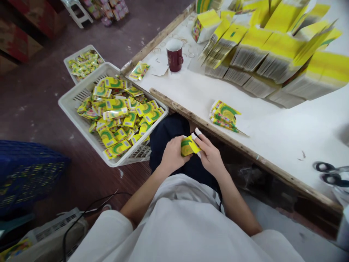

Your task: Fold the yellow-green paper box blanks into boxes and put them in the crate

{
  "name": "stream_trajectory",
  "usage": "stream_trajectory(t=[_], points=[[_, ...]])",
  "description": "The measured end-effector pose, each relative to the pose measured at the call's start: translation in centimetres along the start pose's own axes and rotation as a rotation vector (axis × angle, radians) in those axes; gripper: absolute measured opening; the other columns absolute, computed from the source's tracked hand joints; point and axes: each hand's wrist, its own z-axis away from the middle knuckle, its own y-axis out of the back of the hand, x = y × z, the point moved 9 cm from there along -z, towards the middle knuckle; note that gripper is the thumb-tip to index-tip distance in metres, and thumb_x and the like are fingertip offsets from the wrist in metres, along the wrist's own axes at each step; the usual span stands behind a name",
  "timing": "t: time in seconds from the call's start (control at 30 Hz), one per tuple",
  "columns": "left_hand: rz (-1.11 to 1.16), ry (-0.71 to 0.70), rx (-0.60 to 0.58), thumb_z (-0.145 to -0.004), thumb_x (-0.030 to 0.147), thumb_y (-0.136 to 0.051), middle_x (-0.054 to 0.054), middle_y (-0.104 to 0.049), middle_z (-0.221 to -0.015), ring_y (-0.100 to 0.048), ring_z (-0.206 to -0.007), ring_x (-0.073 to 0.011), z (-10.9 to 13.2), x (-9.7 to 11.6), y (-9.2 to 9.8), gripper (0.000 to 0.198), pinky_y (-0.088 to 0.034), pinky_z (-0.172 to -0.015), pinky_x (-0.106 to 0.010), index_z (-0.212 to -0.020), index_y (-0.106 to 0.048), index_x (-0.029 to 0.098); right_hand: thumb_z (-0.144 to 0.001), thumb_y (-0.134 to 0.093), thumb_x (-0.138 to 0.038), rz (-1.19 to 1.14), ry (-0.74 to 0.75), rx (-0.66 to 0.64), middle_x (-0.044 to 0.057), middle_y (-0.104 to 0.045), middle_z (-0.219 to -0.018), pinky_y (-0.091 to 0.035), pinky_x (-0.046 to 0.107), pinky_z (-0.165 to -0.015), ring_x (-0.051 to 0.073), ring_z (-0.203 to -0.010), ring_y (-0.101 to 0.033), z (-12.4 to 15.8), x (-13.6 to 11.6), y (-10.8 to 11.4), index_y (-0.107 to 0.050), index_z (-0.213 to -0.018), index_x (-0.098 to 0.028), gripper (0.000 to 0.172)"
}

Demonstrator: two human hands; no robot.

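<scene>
Head view: clutching a part-hidden box (186, 148) in the left hand (173, 154), touching its flap (195, 146) with the right hand (208, 150), can't tell if pinching. Also spotting blurry, cut-off scissors (342, 181).

White short-sleeved shirt (188, 222); dark navy trousers (169, 133); white coverings (197, 131) on tips of right fingers (204, 139).

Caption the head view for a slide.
Left hand and right hand hold a yellow carton beside a white basket of yellow packs.

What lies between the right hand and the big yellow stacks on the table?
The head view shows the table's wooden edge, then a small pile of yellow packs, then bare tabletop.
</scene>
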Motion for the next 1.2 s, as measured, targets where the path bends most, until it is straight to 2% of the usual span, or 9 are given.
stream_trajectory(t=[0.17, 0.37, 0.57, 0.73, 0.87, 0.97, 1.07, 1.13, 1.2], points=[[0.021, 0.056, -0.054, -0.070, 0.033, -0.080, -0.010, -0.070, -0.116, -0.069, -0.108, -0.0286, -0.4, -0.3, 0.9, 0.057, -0.055, -0.094, -0.041, -0.118, -0.052, 0.020, -0.097, -0.049, -0.019, 0.021, 0.053, -0.160, 0.009, -0.039, -0.161, -0.051, 0.042, -0.108, 0.025, -0.141, -0.050, -0.5, -0.2, -0.4, -0.071, -0.118, -0.028, 0.032], [-0.080, -0.041, -0.136, -0.073, 0.037, -0.076, -0.010, -0.070, -0.120, -0.069, -0.110, -0.0297, -1.2, 0.9, 0.8, 0.057, -0.055, -0.092, -0.040, -0.123, -0.054, 0.020, -0.090, -0.054, -0.015, 0.059, -0.035, -0.184, 0.013, -0.049, -0.151, -0.052, 0.047, -0.106, 0.029, -0.134, -0.055, -0.9, 0.3, 0.1, -0.060, -0.132, -0.027, 0.044], [-0.101, -0.040, -0.213, -0.064, 0.034, -0.081, -0.006, -0.073, -0.117, -0.072, -0.104, -0.0292, -0.8, 0.6, 0.7, 0.062, -0.056, -0.086, -0.037, -0.121, -0.058, 0.023, -0.092, -0.056, -0.021, -0.059, 0.028, -0.242, 0.010, -0.061, -0.133, -0.053, 0.044, -0.101, 0.026, -0.119, -0.064, -1.0, -0.1, 0.8, -0.071, -0.113, -0.028, 0.027], [-0.093, -0.087, -0.225, -0.068, 0.035, -0.079, -0.007, -0.074, -0.113, -0.072, -0.102, -0.0290, -0.4, 1.4, 0.0, 0.055, -0.057, -0.088, -0.039, -0.118, -0.059, 0.022, -0.085, -0.069, -0.027, -0.119, 0.057, -0.295, 0.012, -0.061, -0.131, -0.052, 0.044, -0.100, 0.028, -0.116, -0.065, -1.0, -0.5, 1.3, -0.074, -0.100, -0.025, 0.016], [-0.057, -0.087, -0.131, -0.071, 0.034, -0.078, -0.012, -0.071, -0.119, -0.069, -0.109, -0.0302, -0.2, 1.5, 0.1, 0.061, -0.055, -0.095, -0.042, -0.124, -0.056, 0.018, -0.083, -0.068, -0.026, -0.148, -0.028, -0.175, 0.015, -0.054, -0.142, -0.047, 0.049, -0.107, 0.031, -0.131, -0.055, -0.9, -0.4, 0.3, -0.068, -0.105, -0.022, 0.022], [0.044, -0.088, -0.012, -0.073, 0.036, -0.079, -0.013, -0.067, -0.124, -0.066, -0.115, -0.0284, -0.1, 0.5, 1.5, 0.064, -0.052, -0.102, -0.041, -0.128, -0.051, 0.018, -0.082, -0.072, -0.035, -0.334, -0.088, -0.096, 0.014, -0.049, -0.148, -0.047, 0.049, -0.108, 0.030, -0.133, -0.053, -1.2, 0.3, 0.7, -0.053, -0.130, -0.027, 0.052], [-0.040, 0.083, 0.379, -0.073, 0.045, -0.081, -0.018, -0.055, -0.136, -0.054, -0.130, -0.0319, 0.9, -4.1, 6.7, 0.082, -0.043, -0.111, -0.047, -0.138, -0.040, 0.017, -0.085, -0.066, -0.040, -0.339, -0.227, 0.124, 0.011, -0.059, -0.133, -0.054, 0.045, -0.096, 0.025, -0.112, -0.065, -2.0, 3.7, 5.2, -0.045, -0.134, -0.029, 0.055], [-0.203, 0.272, 0.625, -0.071, 0.050, -0.081, -0.025, -0.043, -0.146, -0.040, -0.141, -0.0362, 2.8, -8.2, 10.7, 0.098, -0.034, -0.117, -0.051, -0.145, -0.029, 0.012, -0.084, -0.063, -0.034, 0.006, -0.365, 0.333, 0.012, -0.063, -0.119, -0.051, 0.047, -0.095, 0.026, -0.104, -0.064, -2.0, 6.8, 10.0, -0.055, -0.122, -0.023, 0.041], [-0.369, 0.471, 0.644, -0.076, 0.049, -0.077, -0.028, -0.038, -0.150, -0.034, -0.145, -0.0378, 4.6, -12.7, 13.5, 0.094, -0.029, -0.119, -0.052, -0.146, -0.029, 0.009, -0.078, -0.066, -0.027, 0.392, -0.511, 0.367, 0.018, -0.061, -0.116, -0.045, 0.050, -0.100, 0.030, -0.108, -0.058, -2.2, 9.7, 13.1, -0.061, -0.114, -0.016, 0.038]])
